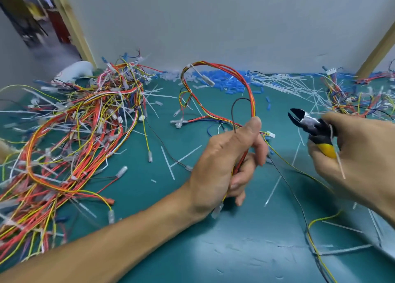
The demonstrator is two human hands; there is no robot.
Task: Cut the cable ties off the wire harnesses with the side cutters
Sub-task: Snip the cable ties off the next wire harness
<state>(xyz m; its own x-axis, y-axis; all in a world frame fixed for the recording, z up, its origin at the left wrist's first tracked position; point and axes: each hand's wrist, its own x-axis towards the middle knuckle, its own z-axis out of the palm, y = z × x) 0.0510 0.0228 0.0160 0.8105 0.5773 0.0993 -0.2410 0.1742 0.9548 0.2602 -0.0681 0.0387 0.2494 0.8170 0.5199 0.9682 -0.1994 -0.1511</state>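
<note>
The side cutters (307,123) sit at the right, above the green mat (213,240). Their long axis runs from the right hand (361,154) towards the left and slightly far, and the nose points at the raised wire harness (245,83). The jaws stand parted in a narrow V. The head is dark with a bright metal patch, and the handles are black and yellow. The right hand curls round those handles, and a thin white strip (340,165) hangs down from the same grip.

The left hand (226,160), at centre, grips the harness in a closed fist with the thumb upright against the wires. From the fist, the red, orange and yellow strands rise in a tall loop that arches far and to the left. A white piece (203,76) hangs near the top of the loop; whether it is a tie or a tag I cannot tell. The cutters and the loop are apart.

A large pile of harnesses (74,133) fills the left side. Cut ties (288,86) lie scattered far right, beside a second tangle (363,98). Blue pieces (230,82) line the base of the wall (213,26).
</note>
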